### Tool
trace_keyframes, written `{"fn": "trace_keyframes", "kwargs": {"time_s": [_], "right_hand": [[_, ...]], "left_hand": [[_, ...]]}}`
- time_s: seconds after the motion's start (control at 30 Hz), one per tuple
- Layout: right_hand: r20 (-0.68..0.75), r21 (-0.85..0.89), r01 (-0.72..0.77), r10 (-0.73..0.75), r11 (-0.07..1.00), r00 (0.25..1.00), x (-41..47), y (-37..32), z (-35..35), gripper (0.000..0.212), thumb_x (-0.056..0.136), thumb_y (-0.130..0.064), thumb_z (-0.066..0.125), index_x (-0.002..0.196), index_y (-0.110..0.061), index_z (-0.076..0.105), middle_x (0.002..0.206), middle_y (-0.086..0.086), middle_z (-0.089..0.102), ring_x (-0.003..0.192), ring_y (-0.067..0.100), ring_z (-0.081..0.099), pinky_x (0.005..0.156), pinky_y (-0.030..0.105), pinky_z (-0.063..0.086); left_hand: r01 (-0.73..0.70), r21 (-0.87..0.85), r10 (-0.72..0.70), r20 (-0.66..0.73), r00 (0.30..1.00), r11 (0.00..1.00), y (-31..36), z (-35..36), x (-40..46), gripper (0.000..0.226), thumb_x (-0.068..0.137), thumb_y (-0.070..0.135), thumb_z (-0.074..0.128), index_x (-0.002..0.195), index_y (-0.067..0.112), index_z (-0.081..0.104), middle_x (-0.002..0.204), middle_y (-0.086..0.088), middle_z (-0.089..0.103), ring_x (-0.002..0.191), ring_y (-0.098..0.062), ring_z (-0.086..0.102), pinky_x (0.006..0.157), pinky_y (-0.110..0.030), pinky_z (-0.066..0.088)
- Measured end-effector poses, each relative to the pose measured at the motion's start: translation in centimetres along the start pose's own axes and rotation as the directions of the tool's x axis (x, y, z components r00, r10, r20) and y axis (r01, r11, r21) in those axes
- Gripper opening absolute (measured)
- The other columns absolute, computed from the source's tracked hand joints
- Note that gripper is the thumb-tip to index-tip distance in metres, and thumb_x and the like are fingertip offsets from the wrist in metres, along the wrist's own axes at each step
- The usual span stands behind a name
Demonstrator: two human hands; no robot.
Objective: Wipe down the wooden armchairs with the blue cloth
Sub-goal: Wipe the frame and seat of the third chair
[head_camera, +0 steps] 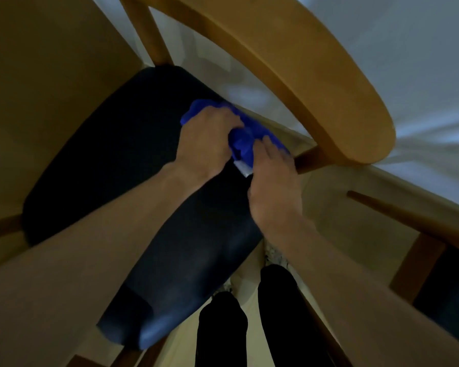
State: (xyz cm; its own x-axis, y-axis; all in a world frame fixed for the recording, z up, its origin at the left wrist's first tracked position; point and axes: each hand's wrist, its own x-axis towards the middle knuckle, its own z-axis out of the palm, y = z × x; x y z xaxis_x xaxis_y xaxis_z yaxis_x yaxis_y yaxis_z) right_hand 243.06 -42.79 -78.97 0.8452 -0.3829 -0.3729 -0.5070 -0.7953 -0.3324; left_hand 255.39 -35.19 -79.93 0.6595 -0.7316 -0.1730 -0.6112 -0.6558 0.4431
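A wooden armchair fills the view, with its curved armrest (pixel 289 62) overhead and a dark padded seat (pixel 112 160) below. The bunched blue cloth (pixel 243 143) lies at the seat's far right edge, beside the wooden side rail. My left hand (pixel 210 139) is closed over the cloth from the left. My right hand (pixel 274 181) grips the cloth's near end, where a white tag shows. Both forearms reach in from the bottom corners.
A second armchair (pixel 419 234) with a dark seat stands at the right. White bedding or fabric (pixel 408 49) lies behind the armrest. My legs in dark trousers (pixel 249 321) stand on the pale floor just in front of the seat.
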Motion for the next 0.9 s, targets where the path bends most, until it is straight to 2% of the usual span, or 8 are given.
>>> {"fn": "trace_keyframes", "kwargs": {"time_s": [0.2, 0.27, 0.5, 0.63, 0.67, 0.73, 0.83, 0.9], "right_hand": [[0.194, 0.279, -0.084, 0.029, 0.957, 0.981, -5.2, -1.3, -0.8, 0.054, 0.083, -0.003, 0.064, 0.133, -0.015, 0.049, 0.130, 0.004, 0.056, 0.116, 0.021, 0.055, 0.097, 0.029, 0.045], [0.154, 0.290, -0.093, 0.050, 0.953, 0.987, -4.0, -0.8, -1.5, 0.051, 0.082, -0.002, 0.066, 0.127, -0.018, 0.051, 0.123, 0.002, 0.057, 0.109, 0.021, 0.058, 0.091, 0.031, 0.050], [-0.142, 0.137, -0.014, 0.034, 0.990, 0.989, 2.7, 1.1, -2.4, 0.050, 0.089, 0.002, 0.050, 0.138, -0.004, 0.041, 0.134, 0.018, 0.048, 0.121, 0.033, 0.047, 0.098, 0.038, 0.039], [-0.286, 0.247, -0.014, 0.087, 0.969, 0.954, 3.8, 0.4, -1.5, 0.048, 0.092, 0.002, 0.050, 0.139, -0.007, 0.045, 0.119, 0.005, 0.055, 0.104, 0.008, 0.049, 0.095, 0.012, 0.033], [-0.275, 0.290, -0.025, 0.108, 0.957, 0.955, 4.4, 0.3, -1.3, 0.050, 0.092, 0.003, 0.050, 0.140, -0.009, 0.043, 0.120, 0.002, 0.054, 0.105, 0.003, 0.047, 0.099, 0.010, 0.033], [-0.182, 0.267, -0.059, 0.111, 0.962, 0.977, 5.3, -0.1, -1.0, 0.057, 0.090, 0.005, 0.050, 0.143, -0.014, 0.040, 0.131, 0.002, 0.051, 0.120, 0.012, 0.047, 0.107, 0.025, 0.037], [-0.133, 0.172, -0.071, 0.094, 0.983, 0.987, 5.1, -0.1, -0.8, 0.034, 0.091, 0.000, 0.053, 0.120, -0.017, 0.052, 0.115, 0.004, 0.055, 0.109, 0.022, 0.054, 0.086, 0.026, 0.041], [-0.127, 0.133, -0.031, 0.049, 0.991, 0.991, 3.3, 0.2, -1.0, 0.029, 0.087, -0.001, 0.059, 0.112, -0.014, 0.055, 0.108, 0.006, 0.057, 0.104, 0.022, 0.056, 0.085, 0.030, 0.044]], "left_hand": [[-0.105, 0.115, 0.061, 0.338, 0.939, 0.988, -1.3, -2.3, -3.7, 0.038, 0.076, 0.008, 0.063, 0.108, 0.028, 0.068, 0.106, 0.010, 0.063, 0.101, -0.014, 0.052, 0.082, -0.036, 0.047], [-0.124, 0.101, 0.068, 0.433, 0.899, 0.987, -1.4, -3.5, -1.2, 0.042, 0.074, 0.008, 0.063, 0.107, 0.034, 0.067, 0.101, 0.010, 0.065, 0.096, -0.014, 0.057, 0.080, -0.038, 0.050], [-0.064, 0.057, 0.055, 0.135, 0.989, 0.996, -0.2, -1.2, 4.3, 0.040, 0.085, 0.004, 0.055, 0.119, 0.024, 0.061, 0.113, 0.002, 0.064, 0.102, -0.018, 0.061, 0.093, -0.038, 0.048], [-0.123, -0.004, 0.119, -0.218, 0.969, 0.992, -0.8, -1.5, 4.3, 0.031, 0.084, 0.006, 0.042, 0.105, 0.010, 0.065, 0.102, -0.007, 0.067, 0.094, -0.023, 0.060, 0.080, -0.034, 0.047], [-0.119, 0.012, 0.119, -0.212, 0.970, 0.993, -1.0, -1.6, 4.6, 0.033, 0.084, 0.005, 0.040, 0.106, 0.008, 0.064, 0.102, -0.010, 0.066, 0.095, -0.025, 0.060, 0.080, -0.031, 0.045], [-0.037, 0.094, 0.042, -0.057, 0.997, 0.995, -1.1, -1.3, 5.5, 0.035, 0.088, 0.002, 0.041, 0.116, 0.010, 0.061, 0.111, -0.011, 0.065, 0.102, -0.027, 0.059, 0.082, -0.029, 0.040], [0.134, 0.088, -0.138, 0.043, 0.989, 0.987, -0.5, -1.1, 4.6, 0.033, 0.088, -0.001, 0.043, 0.110, 0.011, 0.064, 0.110, -0.010, 0.065, 0.103, -0.026, 0.059, 0.082, -0.031, 0.041], [0.149, 0.077, -0.152, 0.028, 0.988, 0.986, -0.2, -0.8, 2.3, 0.032, 0.087, -0.001, 0.044, 0.107, 0.011, 0.065, 0.111, -0.009, 0.065, 0.104, -0.025, 0.058, 0.085, -0.032, 0.043]]}}
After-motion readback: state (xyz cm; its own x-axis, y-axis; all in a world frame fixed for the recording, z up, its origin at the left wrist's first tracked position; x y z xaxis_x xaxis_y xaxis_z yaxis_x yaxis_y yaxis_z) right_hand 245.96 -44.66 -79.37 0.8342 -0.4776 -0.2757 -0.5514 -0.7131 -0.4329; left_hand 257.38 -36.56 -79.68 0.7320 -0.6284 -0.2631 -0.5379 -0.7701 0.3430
